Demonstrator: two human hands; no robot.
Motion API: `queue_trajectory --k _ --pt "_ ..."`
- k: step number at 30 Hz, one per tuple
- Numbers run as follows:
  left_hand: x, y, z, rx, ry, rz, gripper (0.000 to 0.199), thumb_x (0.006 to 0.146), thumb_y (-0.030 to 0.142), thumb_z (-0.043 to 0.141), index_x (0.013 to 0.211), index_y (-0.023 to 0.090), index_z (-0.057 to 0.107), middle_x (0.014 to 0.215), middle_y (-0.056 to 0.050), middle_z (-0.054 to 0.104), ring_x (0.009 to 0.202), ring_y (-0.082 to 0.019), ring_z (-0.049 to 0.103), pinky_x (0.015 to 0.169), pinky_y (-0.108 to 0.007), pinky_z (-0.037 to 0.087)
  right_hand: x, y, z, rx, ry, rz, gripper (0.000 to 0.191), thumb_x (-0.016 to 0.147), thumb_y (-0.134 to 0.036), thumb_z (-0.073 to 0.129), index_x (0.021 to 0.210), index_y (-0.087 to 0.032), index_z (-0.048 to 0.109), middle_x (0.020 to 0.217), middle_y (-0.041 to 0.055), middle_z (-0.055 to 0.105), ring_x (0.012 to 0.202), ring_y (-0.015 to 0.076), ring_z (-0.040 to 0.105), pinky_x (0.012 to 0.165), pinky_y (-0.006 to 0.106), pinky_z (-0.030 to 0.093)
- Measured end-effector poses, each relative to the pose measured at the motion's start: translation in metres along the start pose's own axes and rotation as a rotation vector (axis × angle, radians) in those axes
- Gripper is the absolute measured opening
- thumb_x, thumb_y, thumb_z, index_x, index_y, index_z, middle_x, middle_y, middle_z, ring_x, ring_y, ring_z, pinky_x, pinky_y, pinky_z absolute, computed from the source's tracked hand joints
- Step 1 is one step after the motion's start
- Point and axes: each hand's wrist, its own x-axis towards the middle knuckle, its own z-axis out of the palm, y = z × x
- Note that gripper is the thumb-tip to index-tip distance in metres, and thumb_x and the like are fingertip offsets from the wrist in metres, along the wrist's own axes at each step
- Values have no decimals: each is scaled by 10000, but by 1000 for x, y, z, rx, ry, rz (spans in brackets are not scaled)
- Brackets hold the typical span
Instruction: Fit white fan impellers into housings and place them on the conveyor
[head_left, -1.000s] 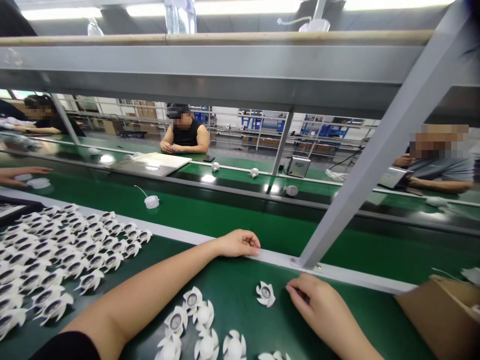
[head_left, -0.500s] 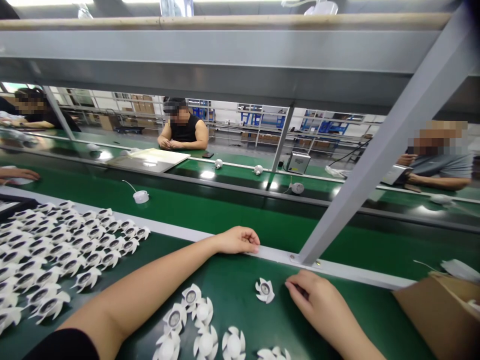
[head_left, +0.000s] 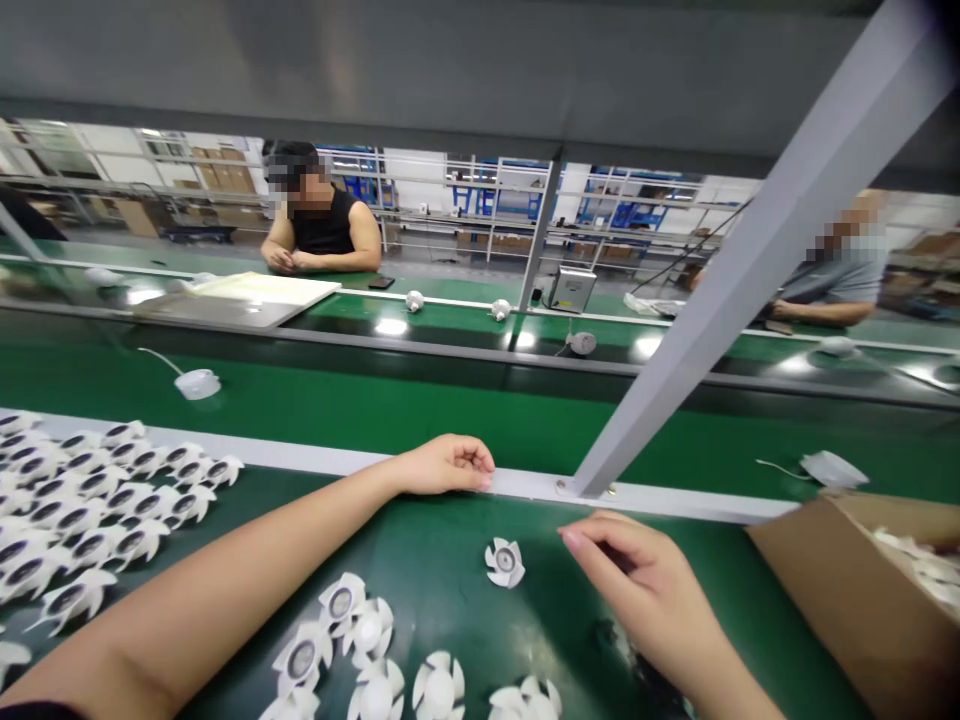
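In the head view, the left forearm [head_left: 270, 560] is stretched from the near left across the green tabletop [head_left: 442, 550], and the left hand [head_left: 442, 465] is placed over the pale rail [head_left: 285, 452] at the table's far edge. Its fingers are loosely curled, with the thumb slightly apart from them, and nothing is seen held there. Whether the rail is pressed by it cannot be told.

The right hand [head_left: 637, 560] is brought in from the near right, bent at the knuckles and pointed left. Its thumb and index fingertip are held close together; whether they meet cannot be told, and nothing is seen between them.

A single white fan wheel [head_left: 505, 563] is laid flat on the tabletop, between the hands and slightly nearer than the fingertips, touched by neither. A loose cluster of fan wheels [head_left: 367, 632] is set nearer and to the left, while many more fan wheels [head_left: 90, 545] are spread at the far left. A cardboard box [head_left: 817, 570] is placed right of the right hand. Beyond the rail, a white wired part [head_left: 198, 384] is seen on the green belt [head_left: 375, 405].
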Motion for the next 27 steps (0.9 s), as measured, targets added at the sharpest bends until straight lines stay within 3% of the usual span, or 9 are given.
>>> queue_trajectory --k 4,7,10,17,22,27 --pt "2 -2 -1 1 -19 -13 439 698 440 832 943 144 620 813 21 596 657 -66 511 616 -205 393 -2 -5 -1 -99 71 -108 275 954 -330 547 783 -205 722 645 11 602 567 130 553 522 237 441" --pt "3 -1 0 -1 -20 -17 407 713 419 823 935 148 615 847 16 602 685 -68 523 617 -196 397 -4 -1 3 -392 173 -299 225 963 -223 523 869 -184 725 690 21 609 609 125 558 585 248 441" --pt "4 1 2 -3 -14 -22 391 715 401 821 929 147 614 864 16 607 694 -65 527 615 -190 399 -8 -3 9 -611 197 -445 212 961 -175 519 881 -166 716 706 25 614 633 129 560 633 264 428" --pt "2 6 4 7 8 -33 371 725 374 812 926 135 612 852 15 621 677 -60 531 605 -188 403 -15 -19 15 -551 135 -513 170 969 -179 527 910 -178 686 699 7 599 617 130 516 606 286 370" --pt "2 7 4 6 12 -25 363 731 361 807 933 131 611 866 11 625 702 -63 544 614 -187 405 -18 -25 9 -586 190 -644 86 920 -118 589 957 -144 663 698 11 614 608 137 508 560 315 352" --pt "2 4 3 3 14 -18 349 738 353 806 930 132 615 860 11 624 698 -62 542 618 -189 403 -25 -34 6 -626 166 -778 155 872 -81 638 1023 -111 652 693 17 629 606 148 524 567 335 400"
